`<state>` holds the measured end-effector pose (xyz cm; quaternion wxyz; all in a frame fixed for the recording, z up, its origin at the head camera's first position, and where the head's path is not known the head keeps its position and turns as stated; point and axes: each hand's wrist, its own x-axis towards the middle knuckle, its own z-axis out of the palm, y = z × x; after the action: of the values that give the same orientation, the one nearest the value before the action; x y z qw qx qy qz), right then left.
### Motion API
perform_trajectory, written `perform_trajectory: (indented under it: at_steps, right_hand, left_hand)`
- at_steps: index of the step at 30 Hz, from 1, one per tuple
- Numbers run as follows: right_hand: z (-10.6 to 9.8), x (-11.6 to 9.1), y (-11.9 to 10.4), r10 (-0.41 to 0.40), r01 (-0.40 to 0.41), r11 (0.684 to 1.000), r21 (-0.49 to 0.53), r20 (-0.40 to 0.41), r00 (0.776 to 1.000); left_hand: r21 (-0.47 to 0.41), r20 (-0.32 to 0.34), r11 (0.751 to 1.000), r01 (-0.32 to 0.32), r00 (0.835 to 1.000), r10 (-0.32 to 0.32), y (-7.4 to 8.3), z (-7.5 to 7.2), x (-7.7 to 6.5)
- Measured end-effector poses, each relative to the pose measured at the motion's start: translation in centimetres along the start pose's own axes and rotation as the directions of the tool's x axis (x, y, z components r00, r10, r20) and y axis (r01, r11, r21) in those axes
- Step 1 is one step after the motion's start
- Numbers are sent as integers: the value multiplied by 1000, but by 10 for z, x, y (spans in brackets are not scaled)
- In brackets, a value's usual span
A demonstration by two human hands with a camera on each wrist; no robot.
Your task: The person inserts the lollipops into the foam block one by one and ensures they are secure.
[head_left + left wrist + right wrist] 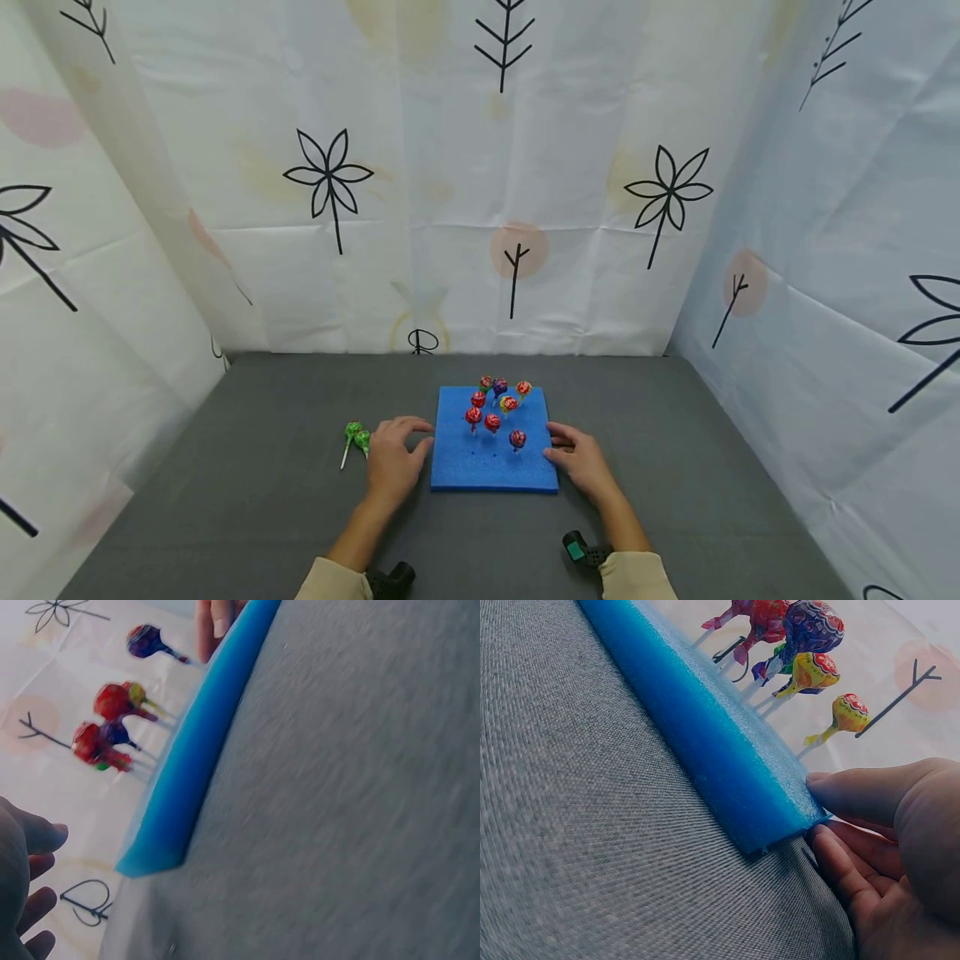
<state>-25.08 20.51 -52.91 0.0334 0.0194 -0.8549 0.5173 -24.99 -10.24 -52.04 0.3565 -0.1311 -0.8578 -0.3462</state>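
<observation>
A blue foam board [495, 475] lies flat on the grey table, with several wrapped lollipops [492, 422] standing in it on their sticks. Their wrappers are red, purple and yellow. At the board's right edge is my right hand [581, 462]; in the right wrist view its thumb [855, 791] lies over the top edge and its fingers [847, 862] are at the side by the corner. My left hand [393, 462] is just off the left edge, fingers relaxed and holding nothing. Beside it lie two green lollipops [352, 430], one partly hidden by the hand.
The grey table [285, 500] runs back to a white patterned cloth [450, 167], which also hangs at both sides. Small holes [493, 454] show in the front part of the board. A dark camera mount [585, 550] is strapped to each wrist.
</observation>
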Motion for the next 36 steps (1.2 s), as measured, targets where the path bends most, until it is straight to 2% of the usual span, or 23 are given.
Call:
perform_trajectory:
  at_steps: [5,13,18,24,30,36]
  right_hand:
    - [1,0,1,-9,9,1000,3,5,1000]
    - [0,-1,0,-2,2,1000,20,11,1000]
    - [1,0,-1,17,-18,1000,22,12,1000]
    - [1,0,0,7,-7,1000,27,11,1000]
    - [1,1,1,0,0,1000,27,5,1000]
    - [0,1,0,-1,1,1000,26,8,1000]
  left_hand:
    - [10,-9,1000,-6,1000,6,-13,-7,3]
    - [60,60,998,35,997,-39,-28,-23,4]
    - [45,104,993,113,988,-117,-39,-34,3]
    - [87,138,974,207,966,-217,-47,-48,4]
    - [155,125,965,210,965,-230,-56,-53,5]
    - [249,135,946,209,959,-248,-64,-56,4]
